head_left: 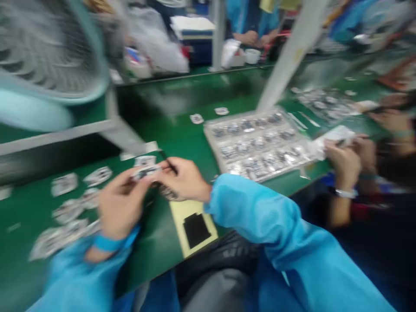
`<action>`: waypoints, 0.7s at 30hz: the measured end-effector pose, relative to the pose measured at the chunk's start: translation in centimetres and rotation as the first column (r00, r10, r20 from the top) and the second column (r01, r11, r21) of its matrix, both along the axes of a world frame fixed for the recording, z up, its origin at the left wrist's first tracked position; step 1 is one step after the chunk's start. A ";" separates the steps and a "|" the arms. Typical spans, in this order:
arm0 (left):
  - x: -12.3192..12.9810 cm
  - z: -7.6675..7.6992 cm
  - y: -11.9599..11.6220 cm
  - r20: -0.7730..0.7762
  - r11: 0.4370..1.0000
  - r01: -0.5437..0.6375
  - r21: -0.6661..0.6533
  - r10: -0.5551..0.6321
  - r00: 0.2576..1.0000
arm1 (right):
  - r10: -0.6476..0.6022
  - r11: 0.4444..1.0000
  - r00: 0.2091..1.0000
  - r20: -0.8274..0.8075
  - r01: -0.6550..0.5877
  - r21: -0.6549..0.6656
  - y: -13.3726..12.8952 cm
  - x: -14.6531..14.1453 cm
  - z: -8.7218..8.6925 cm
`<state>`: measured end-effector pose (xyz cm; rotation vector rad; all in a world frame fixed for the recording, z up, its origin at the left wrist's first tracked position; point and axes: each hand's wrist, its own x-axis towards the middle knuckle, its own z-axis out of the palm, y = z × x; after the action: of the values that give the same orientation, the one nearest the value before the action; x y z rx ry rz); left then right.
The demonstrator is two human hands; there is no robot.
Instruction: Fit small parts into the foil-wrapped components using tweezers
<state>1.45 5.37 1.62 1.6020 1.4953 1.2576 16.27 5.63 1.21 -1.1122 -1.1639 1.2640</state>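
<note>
My left hand (118,206) pinches a small white part with dark details (146,171), blurred by motion. My right hand (188,180) meets it from the other side, its fingertips at the part's edge. A thin black stick-like tool (168,162) slants out of the right hand's fingers; its exact kind is unclear. Just behind the held part lies another small white piece (145,160). Below my right wrist, a yellow sheet (177,216) bears a black square (196,230). Left of my left hand, several similar white parts (66,211) lie loosely grouped on the green tabletop (156,242).
A clear compartment tray (212,151) filled with small parts sits right of centre. Two white pieces (196,118) lie behind it. A fan (48,52) and a metal frame (126,136) stand at left, a slanted post (289,52) at back. A co-worker's hands (346,160) work at right.
</note>
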 end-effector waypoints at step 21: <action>-1.3 0.0 0.5 -0.181 0.920 0.243 0.306 -0.194 0.964 | -0.258 0.835 0.913 0.316 0.046 0.549 0.2 2.0 0.9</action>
<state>0.14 5.82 1.65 2.0563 1.1902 1.3316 18.23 5.81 2.14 -1.0170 -1.5599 0.5396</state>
